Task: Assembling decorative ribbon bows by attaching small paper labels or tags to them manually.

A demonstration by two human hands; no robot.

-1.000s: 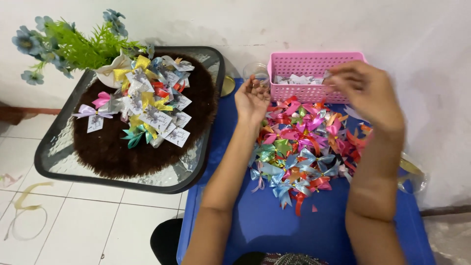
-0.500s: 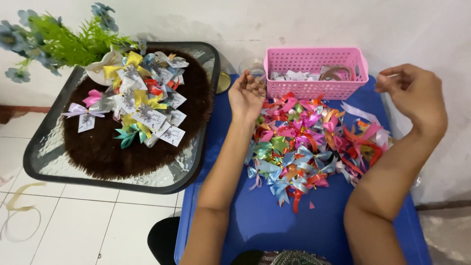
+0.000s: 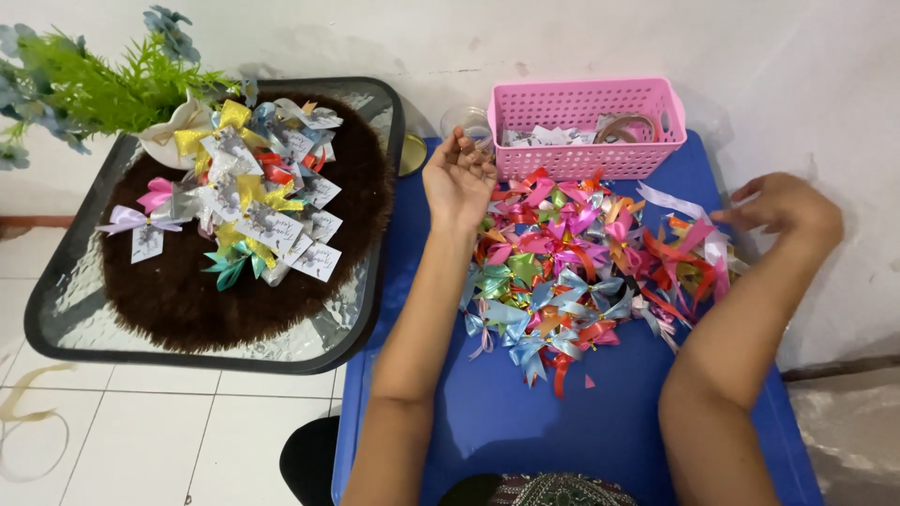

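Left hand: fingers curled loosely, nothing visibly held, at the ribbon bow pile's back-left edge, just before the pink basket. Right hand: fingertips pressed together on bows at the blue bench's right edge. Bench front bare.

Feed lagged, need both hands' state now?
Left hand: open, palm up, empty, above the bows.
Right hand: fingers curled at the bows; grip cannot be told.
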